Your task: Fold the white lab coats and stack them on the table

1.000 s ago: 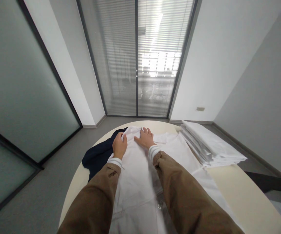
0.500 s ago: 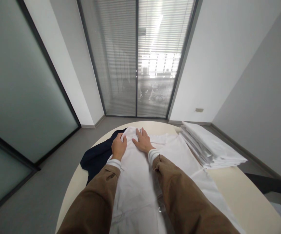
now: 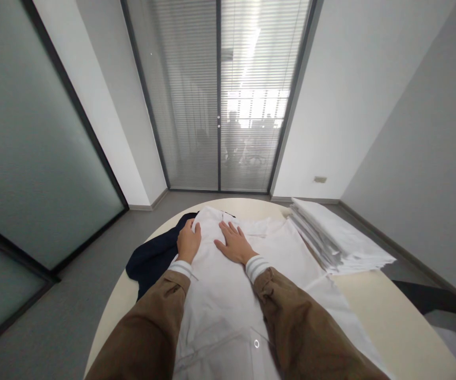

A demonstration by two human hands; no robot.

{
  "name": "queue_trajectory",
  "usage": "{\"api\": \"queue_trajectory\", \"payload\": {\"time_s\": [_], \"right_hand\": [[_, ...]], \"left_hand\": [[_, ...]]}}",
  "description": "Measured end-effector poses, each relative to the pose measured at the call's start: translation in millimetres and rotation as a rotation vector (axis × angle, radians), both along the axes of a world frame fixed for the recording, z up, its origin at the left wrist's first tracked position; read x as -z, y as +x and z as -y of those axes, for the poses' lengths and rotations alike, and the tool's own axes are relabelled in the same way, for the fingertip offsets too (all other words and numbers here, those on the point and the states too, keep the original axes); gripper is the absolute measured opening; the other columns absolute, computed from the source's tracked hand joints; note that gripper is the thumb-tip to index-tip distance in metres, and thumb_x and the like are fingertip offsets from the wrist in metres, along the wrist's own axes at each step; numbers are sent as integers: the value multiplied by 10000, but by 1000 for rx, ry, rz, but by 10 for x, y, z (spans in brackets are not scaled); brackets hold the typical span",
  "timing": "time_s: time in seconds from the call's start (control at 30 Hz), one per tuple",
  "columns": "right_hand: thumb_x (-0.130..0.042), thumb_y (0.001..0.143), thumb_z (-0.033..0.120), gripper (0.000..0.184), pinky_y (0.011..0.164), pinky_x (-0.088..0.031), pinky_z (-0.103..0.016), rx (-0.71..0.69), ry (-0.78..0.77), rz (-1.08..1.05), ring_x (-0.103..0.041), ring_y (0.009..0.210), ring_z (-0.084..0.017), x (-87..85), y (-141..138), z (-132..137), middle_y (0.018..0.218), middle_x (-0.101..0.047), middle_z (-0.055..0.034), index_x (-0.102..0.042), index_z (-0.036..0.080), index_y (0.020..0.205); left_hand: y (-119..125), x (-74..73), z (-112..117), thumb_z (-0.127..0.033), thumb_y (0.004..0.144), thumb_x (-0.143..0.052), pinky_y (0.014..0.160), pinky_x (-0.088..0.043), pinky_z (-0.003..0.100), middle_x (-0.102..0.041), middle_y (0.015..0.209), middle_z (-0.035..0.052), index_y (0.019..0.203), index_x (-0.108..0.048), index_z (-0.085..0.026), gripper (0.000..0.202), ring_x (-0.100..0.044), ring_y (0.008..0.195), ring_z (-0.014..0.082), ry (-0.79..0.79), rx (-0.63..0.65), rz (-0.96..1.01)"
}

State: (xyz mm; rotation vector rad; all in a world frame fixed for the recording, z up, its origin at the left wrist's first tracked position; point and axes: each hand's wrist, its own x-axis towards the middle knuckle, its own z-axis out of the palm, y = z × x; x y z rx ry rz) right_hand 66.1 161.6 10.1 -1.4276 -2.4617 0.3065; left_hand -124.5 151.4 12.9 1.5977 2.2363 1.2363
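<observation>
A white garment lies spread over the table, with soft creases and a small ring-shaped button or ring near its lower end. My left hand is closed on the garment's far left edge, its fingertips partly hidden behind the cloth. Flat on the same cloth, a little to the right, rests my right hand with its fingers spread and nothing held. Dark navy cloth sticks out from under the garment on the left.
On the right of the round cream table sits a stack of folded white cloth. Behind the table stands a glass door with blinds. A frosted glass panel is on the left.
My right hand has slid slightly back toward me over the cloth, its fingers now flatter. The left hand stays at the garment's edge. The view has shifted a little.
</observation>
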Motion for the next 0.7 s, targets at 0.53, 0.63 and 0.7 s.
{"api": "queue_trajectory", "payload": {"time_s": [0.53, 0.63, 0.7], "right_hand": [[-237, 979, 671, 712, 1151, -135, -655, 258, -97, 76, -102, 1514, -419, -109, 265, -59, 1676, -168, -77, -308, 286, 1573], [-347, 991, 529, 651, 1063, -321, -615, 492, 13, 85, -301, 1436, -432, -179, 550, -66, 1623, -265, -194, -318, 218, 1563], [-368, 992, 465, 627, 981, -411, -556, 630, 46, 40, -464, 1316, -408, -175, 787, -121, 1488, -442, -258, -334, 169, 1543]], "left_hand": [[-16, -16, 12, -433, 977, -459, 747, -472, 367, -731, 1028, 134, 1110, -640, -243, 294, -680, 935, 317, -85, -47, -36], [-25, -11, 14, -435, 979, -451, 747, -475, 371, -728, 1037, 140, 1128, -637, -238, 309, -680, 941, 322, -89, -43, -27], [-29, -9, 16, -437, 978, -452, 751, -477, 372, -728, 1039, 142, 1129, -638, -236, 312, -681, 936, 321, -93, -40, -21]]}}
